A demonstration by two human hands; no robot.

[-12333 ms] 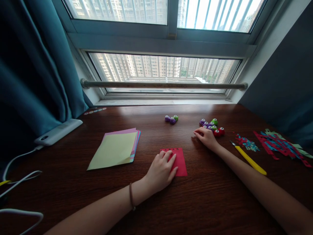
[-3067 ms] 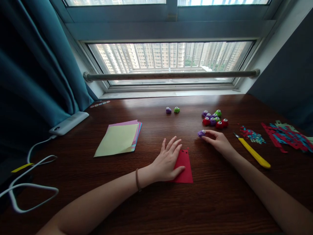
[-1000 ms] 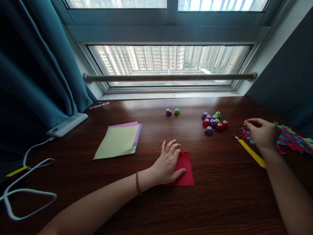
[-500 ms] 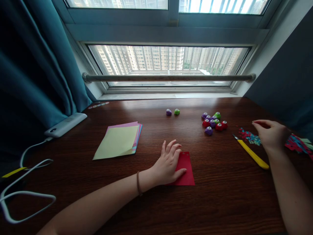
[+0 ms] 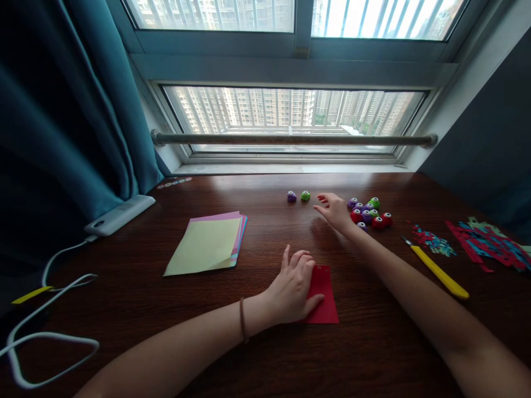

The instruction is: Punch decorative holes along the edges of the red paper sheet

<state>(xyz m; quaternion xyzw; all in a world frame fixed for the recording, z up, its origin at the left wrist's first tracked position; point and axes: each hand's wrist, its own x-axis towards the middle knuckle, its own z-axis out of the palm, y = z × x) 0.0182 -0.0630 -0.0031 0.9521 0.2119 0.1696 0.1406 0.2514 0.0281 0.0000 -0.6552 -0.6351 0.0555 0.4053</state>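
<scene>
— What is nearest to you on the table?

— My left hand. It lies flat on the red paper, fingers relaxed and pressing, not pinching. The sheet is small, thin and matte, and its long side runs away from me. The dark wooden table under it is smooth, with a fine grain.

— And the other hand?

— My right hand is farther out, palm down, fingers loose and spread. It grasps nothing. I think it hovers just above the wood, but I cannot tell if it touches.

— What is around it?

— It is between two groups of small punches. The purple punch and the green punch stand as a pair to the left of my fingertips, a little farther away. The cluster of punches, red, purple and green, is just beside the hand on the right. All are rounded, glossy plastic. My right hand is much nearer to them than my left.

— Anything more?

— A yellow knife, long and slim, lies slanted at the right, near paper scraps. A stack of coloured paper lies at the left.
</scene>
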